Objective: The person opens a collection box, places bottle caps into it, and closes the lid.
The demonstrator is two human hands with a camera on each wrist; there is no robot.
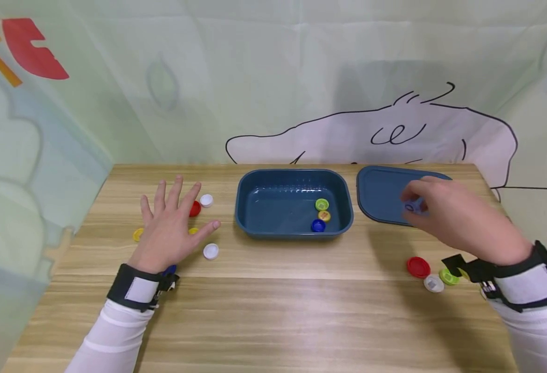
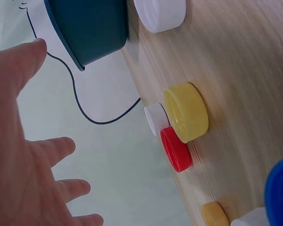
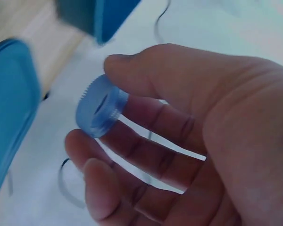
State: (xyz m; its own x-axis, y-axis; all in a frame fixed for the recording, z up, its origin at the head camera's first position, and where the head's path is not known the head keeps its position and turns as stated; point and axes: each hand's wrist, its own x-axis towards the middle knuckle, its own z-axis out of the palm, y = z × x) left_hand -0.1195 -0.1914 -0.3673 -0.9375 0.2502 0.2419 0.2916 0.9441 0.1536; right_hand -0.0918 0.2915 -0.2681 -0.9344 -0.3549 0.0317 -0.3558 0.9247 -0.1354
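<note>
Between thumb and fingers my right hand point(image 1: 460, 215) pinches a light blue translucent bottle cap point(image 3: 98, 107), held above the dark blue lid point(image 1: 380, 199). My left hand point(image 1: 168, 230) is spread with straight fingers over the left side of the table, holding nothing. Around it lie a red cap point(image 2: 175, 149), a yellow cap point(image 2: 186, 113) and white caps, one of them point(image 1: 211, 251) beside the thumb. A blue cap point(image 2: 282, 190) sits near the left wrist. In the middle, the dark blue box point(image 1: 273, 235) contains a green cap point(image 1: 322, 205), a yellowish cap point(image 1: 324, 216) and a blue cap point(image 1: 318, 225).
Below my right hand lie a red cap point(image 1: 418, 267), a white cap point(image 1: 434, 283) and a green cap point(image 1: 449, 277) on the wooden table point(image 1: 292, 321). A printed cloth point(image 1: 273, 77) hangs behind the table's far edge.
</note>
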